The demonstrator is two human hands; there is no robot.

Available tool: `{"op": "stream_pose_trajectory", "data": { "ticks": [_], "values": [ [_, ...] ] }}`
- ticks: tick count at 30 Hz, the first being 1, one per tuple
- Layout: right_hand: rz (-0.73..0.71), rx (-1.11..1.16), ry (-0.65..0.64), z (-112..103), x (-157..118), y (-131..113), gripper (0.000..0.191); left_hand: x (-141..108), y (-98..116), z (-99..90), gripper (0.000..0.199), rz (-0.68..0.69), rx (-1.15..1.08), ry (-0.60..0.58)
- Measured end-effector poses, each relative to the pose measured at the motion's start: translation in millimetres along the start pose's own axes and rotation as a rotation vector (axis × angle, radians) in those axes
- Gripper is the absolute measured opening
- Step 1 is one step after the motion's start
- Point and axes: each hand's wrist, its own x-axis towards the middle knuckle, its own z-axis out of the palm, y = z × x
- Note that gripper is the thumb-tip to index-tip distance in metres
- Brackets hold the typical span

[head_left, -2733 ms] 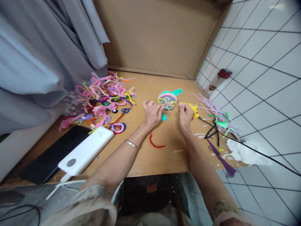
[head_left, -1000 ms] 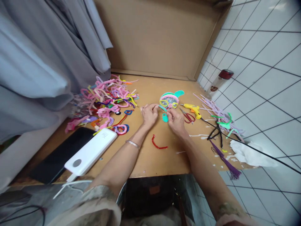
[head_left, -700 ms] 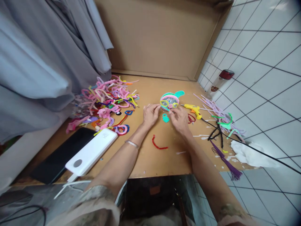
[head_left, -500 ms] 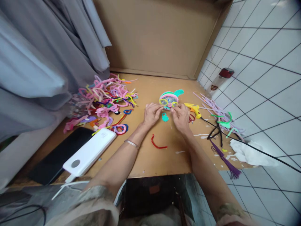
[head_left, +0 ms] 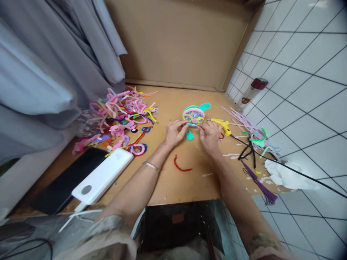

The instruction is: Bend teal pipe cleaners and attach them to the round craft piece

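Observation:
Between my hands is a small teal piece [head_left: 192, 125], pinched at its left end by my left hand [head_left: 176, 131] and at its right end by my right hand [head_left: 210, 133]. Just beyond it lies a round craft piece [head_left: 193, 114] with a pink and green rim, yellow loops and a teal flap at its upper right. A separate teal piece [head_left: 189, 135] rests on the table below my fingertips. Nearer to me is a curved red pipe cleaner [head_left: 181, 167]. The yellow glue gun [head_left: 223, 125] lies right beside my right hand.
A tangled pile of pipe cleaners [head_left: 121, 112] covers the left of the table [head_left: 162, 180], behind a white power bank [head_left: 104, 175] and black phone [head_left: 70, 180]. Lilac stems [head_left: 240, 121], a purple tassel [head_left: 258, 184], white tissue [head_left: 287, 173] and a bottle [head_left: 253, 92] are at right.
My right hand's fingers have shifted slightly and curled more, covering more of the red loop beside them. The teal piece between my hands shows a little more of its length.

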Motion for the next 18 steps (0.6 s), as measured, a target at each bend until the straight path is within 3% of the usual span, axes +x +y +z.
{"op": "stream_pose_trajectory", "data": {
  "ticks": [5, 9, 13, 18],
  "values": [
    [0.010, 0.018, 0.018, 0.4, -0.6, 0.7, 0.019, 1.4, 5.7, -3.0, 0.023, 0.012, 0.093, -0.032],
    [0.031, 0.137, 0.010, 1.4, -2.0, -5.3, 0.021, 0.5, 7.9, -0.3, 0.022, -0.126, 0.104, 0.068],
    [0.128, 0.362, 0.031, 3.4, 0.2, -5.2, 0.018, 0.7, 5.9, 1.6, 0.021, -0.289, -0.048, 0.131],
    [0.308, 0.744, 0.034, 6.6, 6.1, 1.6, 0.017, 3.2, 3.1, 0.0, 0.022, -0.330, -0.153, 0.125]
  ]
}}
